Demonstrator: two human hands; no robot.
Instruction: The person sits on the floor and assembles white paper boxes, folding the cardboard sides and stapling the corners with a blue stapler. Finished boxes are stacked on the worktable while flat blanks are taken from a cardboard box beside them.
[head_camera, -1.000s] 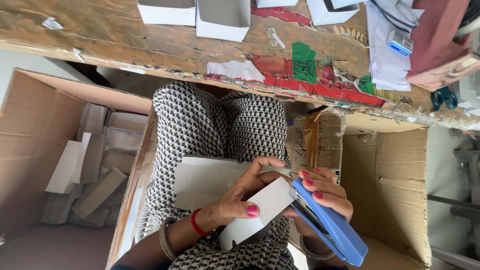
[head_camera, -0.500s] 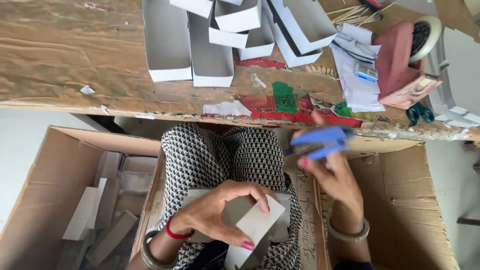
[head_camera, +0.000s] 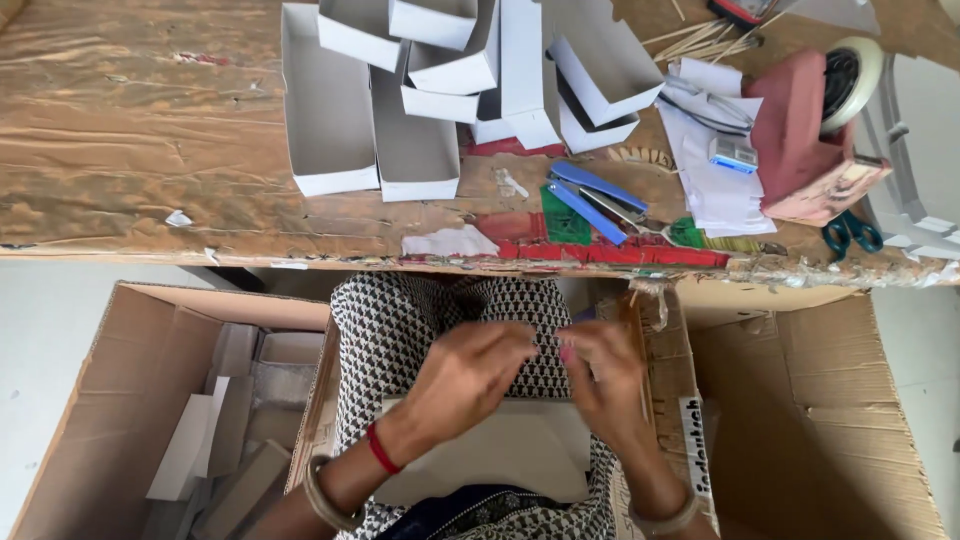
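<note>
Now: both hands on the white card in my lap

Down in my lap, my left hand and right hand meet over a flat piece of white card that rests on my patterned skirt. My fingertips come together at the card's far edge; the motion blurs them, so I cannot tell whether either hand is clamped on it or only pressing. A red band sits on my left wrist.

On the table, near its front edge and just right of the middle, lies the blue stapler, open and apart from my hands. Behind it stands a cluster of folded white boxes. Toward the right end sit a red tape dispenser and teal scissors.

Below the table's left part, a brown carton holds flat card pieces; another carton stands open at my right.
</note>
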